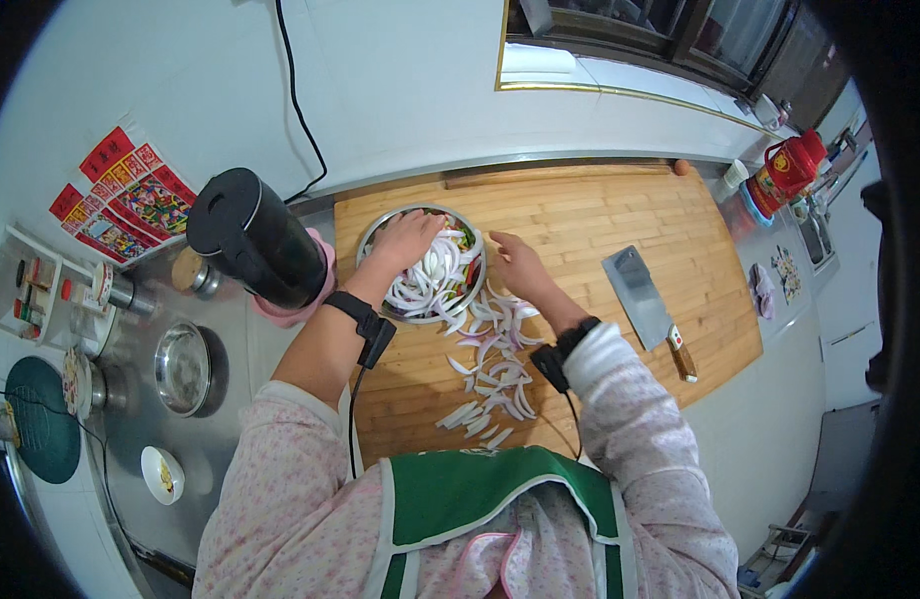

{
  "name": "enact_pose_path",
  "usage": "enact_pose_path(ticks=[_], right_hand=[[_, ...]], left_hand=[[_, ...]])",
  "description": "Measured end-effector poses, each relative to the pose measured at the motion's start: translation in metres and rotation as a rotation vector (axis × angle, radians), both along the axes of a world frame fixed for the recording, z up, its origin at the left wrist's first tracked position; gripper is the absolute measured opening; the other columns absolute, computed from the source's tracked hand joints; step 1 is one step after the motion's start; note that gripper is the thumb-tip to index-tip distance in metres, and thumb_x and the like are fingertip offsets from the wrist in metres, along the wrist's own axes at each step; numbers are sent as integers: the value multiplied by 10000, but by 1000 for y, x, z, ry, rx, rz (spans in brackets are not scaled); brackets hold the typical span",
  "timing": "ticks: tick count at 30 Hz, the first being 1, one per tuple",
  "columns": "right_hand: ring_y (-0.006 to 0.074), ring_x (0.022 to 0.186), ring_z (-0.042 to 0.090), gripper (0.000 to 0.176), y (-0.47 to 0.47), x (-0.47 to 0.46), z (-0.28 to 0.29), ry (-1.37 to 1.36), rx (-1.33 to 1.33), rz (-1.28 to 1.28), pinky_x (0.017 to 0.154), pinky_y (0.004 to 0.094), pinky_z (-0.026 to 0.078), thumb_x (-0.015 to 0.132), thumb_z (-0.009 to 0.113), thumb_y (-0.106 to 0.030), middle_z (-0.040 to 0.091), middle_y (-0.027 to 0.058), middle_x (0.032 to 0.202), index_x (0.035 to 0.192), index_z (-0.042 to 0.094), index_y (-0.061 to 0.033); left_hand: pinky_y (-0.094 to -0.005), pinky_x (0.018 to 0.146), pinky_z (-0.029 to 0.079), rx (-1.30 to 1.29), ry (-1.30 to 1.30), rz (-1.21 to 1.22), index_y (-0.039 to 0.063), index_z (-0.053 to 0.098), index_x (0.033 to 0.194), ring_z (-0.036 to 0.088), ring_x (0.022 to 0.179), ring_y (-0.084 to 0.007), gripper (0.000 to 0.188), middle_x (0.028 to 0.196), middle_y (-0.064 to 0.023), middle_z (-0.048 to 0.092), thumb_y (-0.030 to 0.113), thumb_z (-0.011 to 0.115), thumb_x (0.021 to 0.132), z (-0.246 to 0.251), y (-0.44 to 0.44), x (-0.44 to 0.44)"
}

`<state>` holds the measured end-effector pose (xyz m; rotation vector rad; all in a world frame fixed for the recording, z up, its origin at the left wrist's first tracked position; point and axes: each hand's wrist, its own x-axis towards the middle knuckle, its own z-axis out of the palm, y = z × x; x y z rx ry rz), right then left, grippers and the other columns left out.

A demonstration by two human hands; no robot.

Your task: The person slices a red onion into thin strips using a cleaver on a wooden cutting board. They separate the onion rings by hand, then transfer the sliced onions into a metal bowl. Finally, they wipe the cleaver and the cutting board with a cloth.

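A round metal bowl (477, 288) stands on the left part of a wooden cutting board (572, 217). Sliced onion (432, 273) fills much of it, with green and red cut vegetables (471, 273) showing along the right side. My left hand (404, 241) lies flat over the contents at the bowl's upper left, fingers stretched out. Just off the bowl's right rim, my right hand (521, 266) hovers with loosely bent fingers and nothing visible in it. Loose onion slices (497, 367) trail across the board from the bowl towards me.
A cleaver (639, 299) lies on the board's right side. Left of the board are a black kettle (262, 239) on a pink base, a metal dish (183, 369) and a white bowl (163, 475). A red thermos (783, 176) stands at the far right.
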<state>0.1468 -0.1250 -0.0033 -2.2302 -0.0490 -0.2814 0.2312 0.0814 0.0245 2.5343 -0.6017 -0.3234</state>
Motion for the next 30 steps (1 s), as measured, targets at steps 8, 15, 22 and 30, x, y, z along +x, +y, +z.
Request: enact_pose_path(ticks=[8,15,22,30], right_hand=[[398,907,567,352,29,-6,10,54,124,181,797,398,458,774,458,-30,578,265,978,1115,543,-16],[348,1046,492,385,-18,-32,12,305,-436,143,866,419,423,785,590,-278,531,178,1124,1150,555,-159],[330,1154,367,473,18,-100,0,207,-569,390,883,524,354,725,644,-395,413,103,1235,1171,536,-276],[347,1038,477,340,-11,-117,11,126,-319,437,851,412,428,793,584,-276,524,130,1106,1080,569,-95]], left_hand=[[-393,976,320,-239,-335,-48,28,501,1177,420,1159,-326,395,1207,-166,503,296,401,906,2,17,-15],[-409,846,399,-42,-286,-381,61,603,968,499,962,-306,242,983,-112,556,44,478,761,33,-20,-98],[-389,797,424,48,-159,-325,63,579,978,504,938,-307,268,952,-115,535,2,481,735,24,-13,-148],[-435,834,405,-7,-145,-75,44,517,1084,458,1007,-362,364,1046,-171,480,-36,451,734,-9,41,-186]])
